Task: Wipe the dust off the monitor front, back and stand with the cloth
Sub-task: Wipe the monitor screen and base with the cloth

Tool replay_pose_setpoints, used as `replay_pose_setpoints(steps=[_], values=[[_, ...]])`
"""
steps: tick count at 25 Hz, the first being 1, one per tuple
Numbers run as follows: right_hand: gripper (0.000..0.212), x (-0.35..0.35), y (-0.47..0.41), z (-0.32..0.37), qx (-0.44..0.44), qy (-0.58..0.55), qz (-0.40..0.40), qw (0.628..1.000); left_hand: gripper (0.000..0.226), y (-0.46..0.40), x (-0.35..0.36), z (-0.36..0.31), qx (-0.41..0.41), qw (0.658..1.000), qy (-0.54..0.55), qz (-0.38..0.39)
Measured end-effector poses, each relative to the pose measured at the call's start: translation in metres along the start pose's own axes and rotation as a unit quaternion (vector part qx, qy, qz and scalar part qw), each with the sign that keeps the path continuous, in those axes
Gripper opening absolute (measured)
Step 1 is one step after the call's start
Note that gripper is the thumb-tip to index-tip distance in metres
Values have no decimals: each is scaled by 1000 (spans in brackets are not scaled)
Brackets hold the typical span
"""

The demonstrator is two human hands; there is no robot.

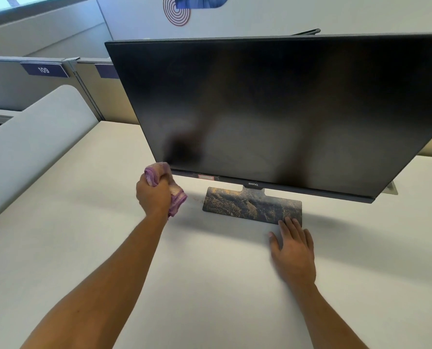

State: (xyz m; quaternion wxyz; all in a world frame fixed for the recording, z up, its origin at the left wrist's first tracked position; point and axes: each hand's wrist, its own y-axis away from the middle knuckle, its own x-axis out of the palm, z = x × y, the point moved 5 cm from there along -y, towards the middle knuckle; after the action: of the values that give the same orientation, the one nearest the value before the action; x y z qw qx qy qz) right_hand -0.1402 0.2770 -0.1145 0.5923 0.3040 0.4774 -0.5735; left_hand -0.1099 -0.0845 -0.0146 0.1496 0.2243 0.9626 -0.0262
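Nearest the camera, two bare forearms reach out over the pale desk [88,248]. The right hand [294,250] lies flat with straight fingers, palm on the desk and fingertips resting on the near right corner of the stand [251,205], apparently to steady it. The left hand [153,195] is curled tight round a bunched pink and purple cloth [177,196], held just off the lower left corner of the monitor [272,107]; whether the cloth touches the bezel cannot be told.

The monitor stands toward the far edge of the desk, its dark screen facing the person and hazy. The flat base of the stand is thick with yellowish dust, so it has not been wiped.

Judging by this, the front is the step in hand, with the cloth poised at the bottom edge of the screen. The next move probably calls for light, even strokes across the panel while the right hand holds the base steady, then the stand and back.
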Motion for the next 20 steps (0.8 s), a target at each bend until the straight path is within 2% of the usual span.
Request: replay_pose_setpoints(steps=[3, 5, 9, 10, 11, 13, 14, 15, 17, 20], values=[[55, 1, 0, -1, -1, 3, -8, 1000, 10, 17, 25, -10, 17, 999, -12, 47], [56, 1, 0, 0, -4, 3, -12, 1000, 13, 34, 38, -9, 27, 997, -16, 76], [56, 1, 0, 0, -2, -1, -7, 1000, 23, 61, 63, -2, 50, 959, -65, 273], [56, 1, 0, -1, -2, -1, -7, 1000, 18, 61, 61, -1, 40, 959, -48, 276], [56, 1, 0, -1, -3, 0, -8, 1000, 13, 57, 55, -1, 23, 972, -4, 235], [57, 1, 1, 0, -6, 4, -13, 1000, 8, 43, 33, 3, -27, 992, 73, 97], [58, 1, 0, 0, -4, 5, -15, 1000, 16, 38, 24, 5, -43, 995, 79, 45], [59, 1, 0, 0, -4, 5, -17, 1000, 25, 34, 20, 7, -55, 996, 71, 25], [61, 1, 1, 0, -4, 5, -20, 1000, 30, 32, 25, 8, -64, 995, 61, 38], [61, 2, 0, -1, -5, 7, -17, 1000, 11, 50, 46, 3, -56, 987, 86, 120]])
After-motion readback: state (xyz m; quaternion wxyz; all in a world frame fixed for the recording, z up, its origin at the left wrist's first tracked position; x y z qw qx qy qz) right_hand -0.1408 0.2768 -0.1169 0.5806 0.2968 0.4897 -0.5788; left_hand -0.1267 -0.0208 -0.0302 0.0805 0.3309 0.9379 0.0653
